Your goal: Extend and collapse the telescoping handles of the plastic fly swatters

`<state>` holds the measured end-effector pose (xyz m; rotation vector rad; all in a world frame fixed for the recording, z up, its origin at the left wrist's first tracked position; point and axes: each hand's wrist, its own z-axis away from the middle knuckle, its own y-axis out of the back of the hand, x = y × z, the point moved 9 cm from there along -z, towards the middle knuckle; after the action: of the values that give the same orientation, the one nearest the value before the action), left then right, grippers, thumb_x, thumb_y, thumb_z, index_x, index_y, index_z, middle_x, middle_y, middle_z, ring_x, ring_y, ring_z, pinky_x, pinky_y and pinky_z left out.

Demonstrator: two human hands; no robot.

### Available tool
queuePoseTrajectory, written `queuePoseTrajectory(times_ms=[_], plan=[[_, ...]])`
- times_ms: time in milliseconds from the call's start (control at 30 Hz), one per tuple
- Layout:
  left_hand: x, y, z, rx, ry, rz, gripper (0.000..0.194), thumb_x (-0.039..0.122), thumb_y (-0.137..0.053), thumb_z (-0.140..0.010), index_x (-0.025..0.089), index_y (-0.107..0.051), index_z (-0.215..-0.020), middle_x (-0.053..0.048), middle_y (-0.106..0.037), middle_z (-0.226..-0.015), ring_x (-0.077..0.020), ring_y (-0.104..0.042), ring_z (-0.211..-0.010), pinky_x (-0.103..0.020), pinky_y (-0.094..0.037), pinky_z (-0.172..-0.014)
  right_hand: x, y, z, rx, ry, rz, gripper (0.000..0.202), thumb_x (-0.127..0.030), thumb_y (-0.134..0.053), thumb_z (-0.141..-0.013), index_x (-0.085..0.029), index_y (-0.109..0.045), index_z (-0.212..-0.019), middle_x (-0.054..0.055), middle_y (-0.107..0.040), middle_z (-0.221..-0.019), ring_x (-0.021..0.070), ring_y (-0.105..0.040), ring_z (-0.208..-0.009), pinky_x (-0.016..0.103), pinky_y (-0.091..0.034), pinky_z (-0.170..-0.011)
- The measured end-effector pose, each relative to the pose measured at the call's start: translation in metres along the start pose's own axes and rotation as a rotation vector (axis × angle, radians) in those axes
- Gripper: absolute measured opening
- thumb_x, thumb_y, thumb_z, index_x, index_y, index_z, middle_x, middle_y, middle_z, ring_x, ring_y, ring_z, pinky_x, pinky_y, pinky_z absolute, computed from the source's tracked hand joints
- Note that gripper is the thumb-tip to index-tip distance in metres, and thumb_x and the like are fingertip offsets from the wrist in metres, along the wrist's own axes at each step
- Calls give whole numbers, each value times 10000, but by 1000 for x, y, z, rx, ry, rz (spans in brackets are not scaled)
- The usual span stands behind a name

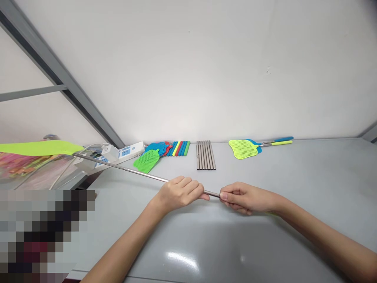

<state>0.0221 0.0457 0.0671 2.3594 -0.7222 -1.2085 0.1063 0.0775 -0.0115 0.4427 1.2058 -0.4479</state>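
Observation:
A yellow-green fly swatter [126, 169] stretches across the front of me, its thin metal rod drawn out long and its head [41, 147] reaching past the table's left side. My left hand [182, 192] is wrapped round the middle of the rod. Farther right, my right hand [246, 197] closes on the rod's lower end, with a short length of bare metal between the two hands. Most of the handle is hidden by my right hand and forearm; a sliver of yellow-green shows beneath the wrist.
Along the wall lie two assembled swatters [244, 149], a row of metal tubes [206, 155], several coloured handles [178, 148] and loose swatter heads [148, 160]. White power strips [126, 152] with cables sit at the back left. Pink plastic-wrapped goods [26, 169] are beyond the grey table [309, 184].

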Motion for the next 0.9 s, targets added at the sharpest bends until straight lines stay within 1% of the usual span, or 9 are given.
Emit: queuePoseTrajectory(times_ms=[467, 700, 800, 900], plan=[[-10, 3, 4, 3, -2, -22, 302, 394, -538, -755, 179, -411, -586, 57, -328, -485, -85, -296, -449, -242, -215, -456, -5, 2, 3, -2, 15, 45, 347, -476, -374, -820, -169, -373, -658, -58, -288, -566, 43, -263, -444, 161, -272, -398], [-12, 7, 6, 12, -11, -40, 308, 416, -521, -761, 178, -428, -589, 58, -333, -482, -81, -302, -445, -245, -210, -455, -8, 1, 4, -5, 9, 35, 376, -517, -371, -804, -171, -372, -657, -59, -264, -563, 48, -237, -446, 165, -253, -393], [-14, 8, 8, 14, -14, -43, 319, 440, -510, -760, 178, -438, -592, 57, -348, -486, -79, -309, -445, -245, -222, -455, -7, 1, 4, 0, -3, 48, 386, -530, -365, -802, -172, -377, -658, -55, -276, -563, 52, -248, -451, 168, -253, -394], [-17, 10, 10, 17, -9, -44, 304, 430, -507, -765, 180, -448, -602, 59, -354, -490, -73, -320, -444, -242, -228, -453, -8, 1, 5, 2, -12, 59, 396, -539, -360, -799, -170, -383, -658, -53, -281, -563, 53, -259, -451, 169, -259, -394]])
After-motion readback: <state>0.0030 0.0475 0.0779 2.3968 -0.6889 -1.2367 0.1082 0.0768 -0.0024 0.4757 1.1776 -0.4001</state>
